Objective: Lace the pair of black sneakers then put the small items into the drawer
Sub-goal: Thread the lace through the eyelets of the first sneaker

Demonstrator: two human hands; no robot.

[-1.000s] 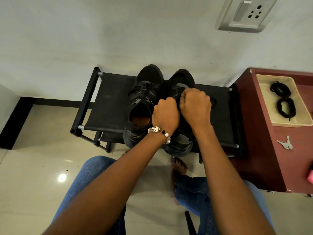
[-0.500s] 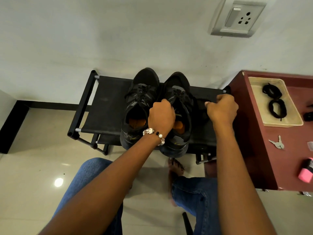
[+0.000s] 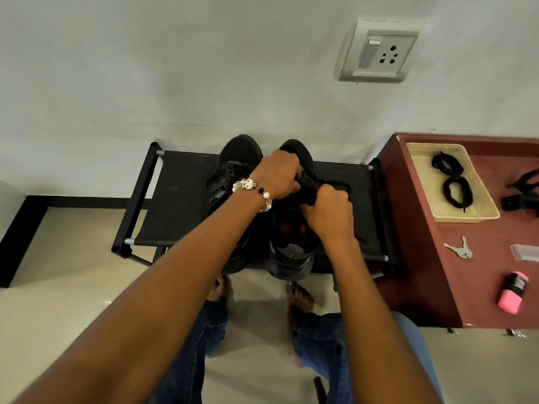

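Head view: two black sneakers stand side by side on a low black rack against the wall, toes toward the wall. The left sneaker is partly hidden behind the left forearm. Both hands work over the right sneaker. The left hand, with a beaded bracelet at the wrist, is curled over the front of that shoe, its fingers closed on the lace area. The right hand is closed in a loose fist at the shoe's tongue, gripping dark material there; whether it holds lace or tongue cannot be told.

To the right stands a maroon desk. At its far end sits a beige tray holding two coiled black laces. Nearer on the desk top lie a small bunch of keys, a clear flat case at the picture's edge, and a pink and black roll. A black strapped item lies beside the tray, cut off by the frame. The person's jeans and bare feet show below the rack on the pale tiled floor. A wall socket is mounted above.
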